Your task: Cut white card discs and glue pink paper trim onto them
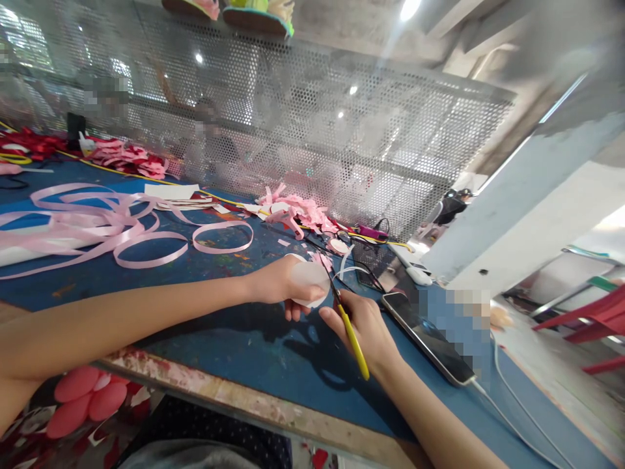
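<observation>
My left hand (278, 283) pinches a round white disc (311, 281) between thumb and fingers above the blue table (215, 339). Beside it on the right, my right hand (364, 326) is closed on scissors with a yellow handle (355, 345). Their dark blades point up and away, close to the disc's right edge. Small pink petal-like pieces (321, 260) show just behind the disc. Whether the blades touch the disc or the pink pieces cannot be made out.
Loops of pink ribbon (151, 251) spread over the left side. Pink scraps (303, 212) lie along the perforated metal screen (293, 117). A phone (430, 339) with a white cable lies right of my right hand. Pink balloons (90, 397) are below the table edge.
</observation>
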